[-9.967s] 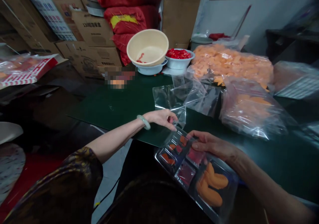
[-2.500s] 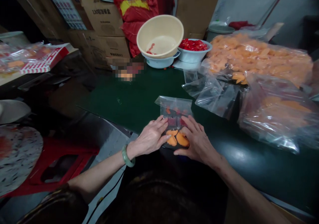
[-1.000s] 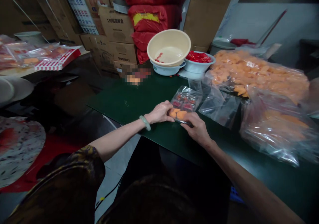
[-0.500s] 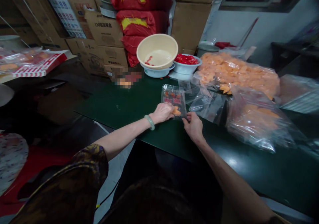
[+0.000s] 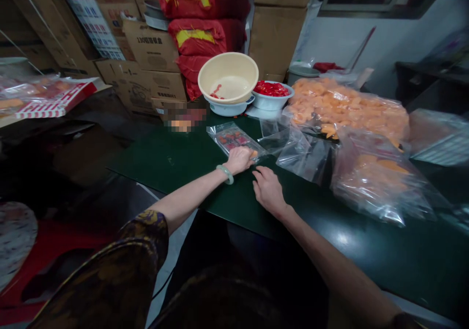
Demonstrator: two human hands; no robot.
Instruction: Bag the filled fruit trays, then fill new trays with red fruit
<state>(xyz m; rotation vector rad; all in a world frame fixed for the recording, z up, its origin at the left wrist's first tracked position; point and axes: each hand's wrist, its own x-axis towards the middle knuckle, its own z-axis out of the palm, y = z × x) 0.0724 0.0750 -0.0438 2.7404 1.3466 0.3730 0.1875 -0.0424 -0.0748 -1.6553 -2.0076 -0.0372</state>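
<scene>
A clear plastic bag holding a divided tray of red and orange pieces (image 5: 231,140) lies on the dark green table (image 5: 176,158), angled toward the far left. My left hand (image 5: 240,159), with a pale green bangle at the wrist, is closed on the near end of that bagged tray. My right hand (image 5: 268,190) rests just to the right of it, off the bag, palm down with fingers loosely spread and nothing in them.
Empty clear bags (image 5: 301,149) lie right of the tray. Large bags of orange pieces (image 5: 348,107) fill the right side. A cream basin (image 5: 227,76) and a white bowl of red pieces (image 5: 272,94) stand at the back. Cardboard boxes (image 5: 154,46) and red sacks (image 5: 200,31) are stacked behind.
My left hand has swung the bagged tray to the left across the table. My right hand has let go of it and drawn back toward me.
</scene>
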